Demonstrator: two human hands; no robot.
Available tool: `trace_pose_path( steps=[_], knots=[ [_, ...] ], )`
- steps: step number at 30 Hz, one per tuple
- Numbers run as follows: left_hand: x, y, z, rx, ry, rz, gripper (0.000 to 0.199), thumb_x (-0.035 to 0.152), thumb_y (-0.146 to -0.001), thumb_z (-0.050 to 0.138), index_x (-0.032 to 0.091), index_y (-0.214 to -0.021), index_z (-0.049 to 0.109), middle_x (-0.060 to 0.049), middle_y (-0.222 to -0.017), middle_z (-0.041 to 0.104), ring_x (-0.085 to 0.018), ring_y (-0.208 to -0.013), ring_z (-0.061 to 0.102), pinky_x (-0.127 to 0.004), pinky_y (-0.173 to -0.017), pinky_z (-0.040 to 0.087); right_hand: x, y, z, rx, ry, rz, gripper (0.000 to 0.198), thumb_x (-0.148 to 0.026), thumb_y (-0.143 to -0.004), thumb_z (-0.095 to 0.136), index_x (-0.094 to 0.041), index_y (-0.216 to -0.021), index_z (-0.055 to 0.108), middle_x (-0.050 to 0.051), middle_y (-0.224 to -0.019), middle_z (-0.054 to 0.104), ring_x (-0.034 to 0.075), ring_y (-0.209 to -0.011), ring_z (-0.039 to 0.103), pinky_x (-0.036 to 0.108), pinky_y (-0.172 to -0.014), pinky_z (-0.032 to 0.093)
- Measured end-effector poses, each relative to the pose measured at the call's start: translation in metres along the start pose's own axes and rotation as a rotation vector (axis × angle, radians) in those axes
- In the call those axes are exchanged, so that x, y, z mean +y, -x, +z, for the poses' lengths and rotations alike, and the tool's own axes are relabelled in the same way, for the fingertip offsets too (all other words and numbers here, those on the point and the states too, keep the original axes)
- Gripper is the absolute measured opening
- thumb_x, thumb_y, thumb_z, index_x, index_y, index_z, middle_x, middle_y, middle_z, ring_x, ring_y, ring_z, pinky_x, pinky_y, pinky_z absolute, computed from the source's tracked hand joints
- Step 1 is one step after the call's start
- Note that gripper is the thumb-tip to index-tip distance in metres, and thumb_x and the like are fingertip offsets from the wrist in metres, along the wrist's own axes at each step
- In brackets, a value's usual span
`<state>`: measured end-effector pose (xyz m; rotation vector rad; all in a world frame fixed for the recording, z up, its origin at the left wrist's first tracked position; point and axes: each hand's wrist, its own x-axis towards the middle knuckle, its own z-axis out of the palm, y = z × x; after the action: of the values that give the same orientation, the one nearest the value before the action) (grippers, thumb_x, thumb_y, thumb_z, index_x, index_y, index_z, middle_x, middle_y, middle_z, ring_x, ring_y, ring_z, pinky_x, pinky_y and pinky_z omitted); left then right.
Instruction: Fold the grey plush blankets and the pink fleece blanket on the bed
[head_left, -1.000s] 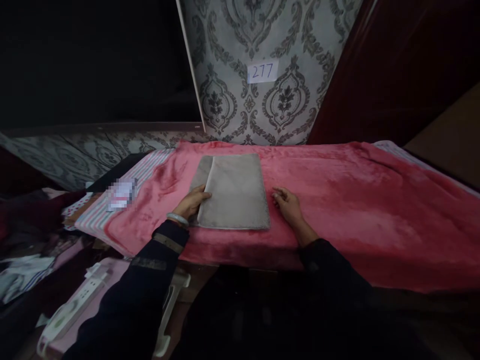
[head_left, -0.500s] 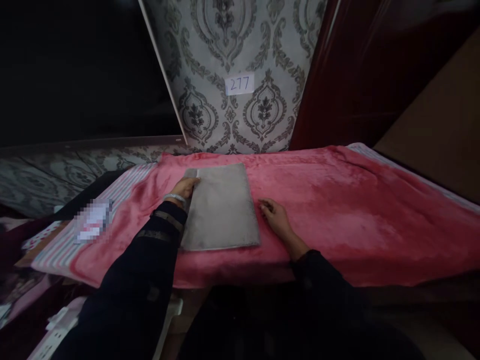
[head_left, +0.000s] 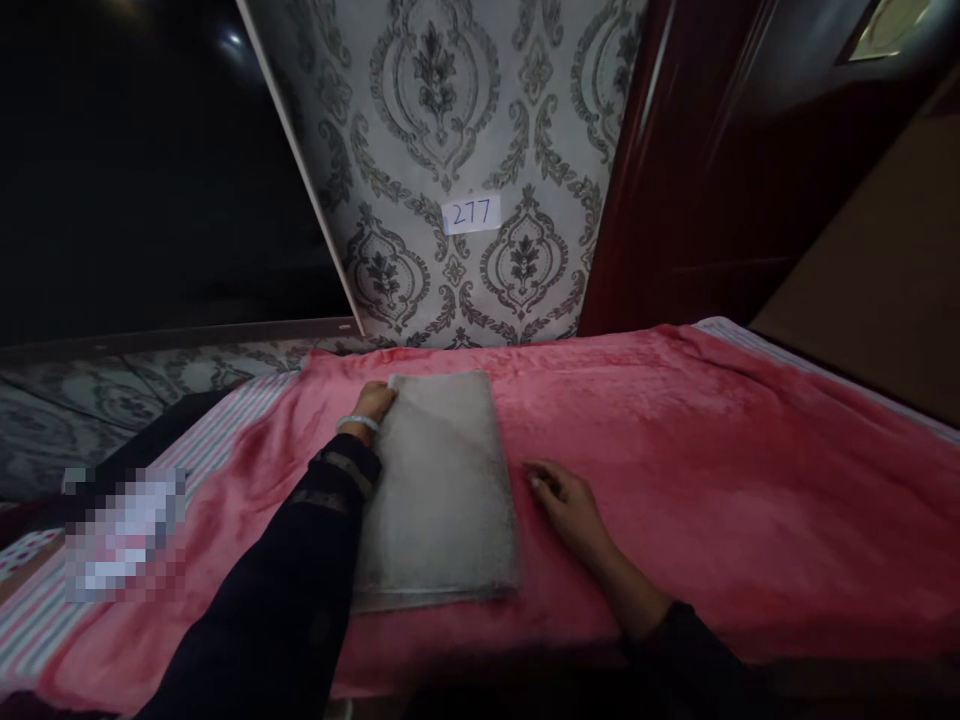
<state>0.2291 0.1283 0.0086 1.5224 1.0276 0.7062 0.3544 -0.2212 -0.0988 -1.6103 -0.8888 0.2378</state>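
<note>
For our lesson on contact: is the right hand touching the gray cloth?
Apart: the head view shows a strip of pink blanket between the right hand and the gray cloth.

This looks like a room in a home: patterned wallpaper (head_left: 435, 90), a large television (head_left: 135, 180), and a plush pink blanket (head_left: 675, 470) over a striped cloth (head_left: 214, 430).

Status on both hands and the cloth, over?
Left hand holding cloth at far-left corner. Right hand beside it, free. Folded cloth on blanket. Left sleeve over cloth's left edge.
</note>
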Motion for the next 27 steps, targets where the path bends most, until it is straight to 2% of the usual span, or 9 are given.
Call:
trace_pose_path(
  steps=[5,11,15,18,23,27],
  knots=[
    [-0.014,0.003,-0.005,-0.007,-0.092,-0.055,0.004,0.016,-0.069,0.067,0.018,-0.068,0.064,0.0,-0.051,0.057,-0.016,-0.049,0.051,-0.026,-0.053,0.037,-0.001,0.0,-0.001,-0.018,0.013,0.003,0.035,-0.043,-0.086,0.054,-0.026,-0.107,0.075,0.009,-0.104,0.075,0.026,-0.092,0.07,0.041,-0.085,0.057],
    [0.0,0.026,-0.016,-0.14,-0.066,-0.09,0.013,0.022,-0.065,0.076,0.016,-0.068,0.065,-0.004,-0.058,0.065,-0.016,-0.051,0.057,-0.025,-0.05,0.041,-0.004,-0.001,-0.002,-0.021,-0.015,0.029,0.035,-0.044,-0.085,0.055,-0.025,-0.106,0.075,0.011,-0.109,0.075,0.028,-0.098,0.07,0.044,-0.089,0.056],
    [0.0,0.061,-0.032,-0.21,-0.057,-0.132,0.023,0.027,-0.061,0.083,0.016,-0.067,0.064,-0.001,-0.052,0.062,-0.013,-0.043,0.051,-0.023,-0.042,0.035,-0.006,-0.003,-0.003,-0.044,-0.037,0.035,0.036,-0.045,-0.083,0.056,-0.024,-0.105,0.074,0.011,-0.11,0.075,0.027,-0.1,0.07,0.044,-0.09,0.055],
    [-0.01,0.096,-0.044,-0.266,-0.019,-0.166,0.028,0.031,-0.06,0.087,0.016,-0.072,0.066,-0.002,-0.057,0.066,-0.015,-0.045,0.056,-0.024,-0.042,0.039,-0.007,-0.004,-0.004,-0.051,-0.032,0.035,0.036,-0.044,-0.082,0.055,-0.023,-0.106,0.074,0.011,-0.11,0.075,0.027,-0.098,0.07,0.044,-0.09,0.055],
    [-0.035,0.152,-0.05,-0.296,0.092,-0.182,0.036,0.032,-0.057,0.09,0.015,-0.082,0.07,-0.007,-0.072,0.075,-0.023,-0.066,0.071,-0.032,-0.062,0.057,0.0,-0.005,-0.003,-0.048,-0.036,0.015,0.036,-0.043,-0.082,0.056,-0.021,-0.105,0.074,0.011,-0.109,0.076,0.026,-0.099,0.07,0.043,-0.092,0.055],
    [-0.044,0.178,-0.049,-0.267,0.103,-0.155,0.037,0.03,-0.061,0.087,0.014,-0.09,0.071,-0.008,-0.077,0.076,-0.026,-0.073,0.073,-0.034,-0.065,0.058,-0.007,-0.003,-0.004,-0.014,0.03,-0.034,0.041,-0.044,-0.086,0.052,-0.019,-0.111,0.073,0.013,-0.11,0.075,0.027,-0.099,0.07,0.046,-0.092,0.056]
  ],
)
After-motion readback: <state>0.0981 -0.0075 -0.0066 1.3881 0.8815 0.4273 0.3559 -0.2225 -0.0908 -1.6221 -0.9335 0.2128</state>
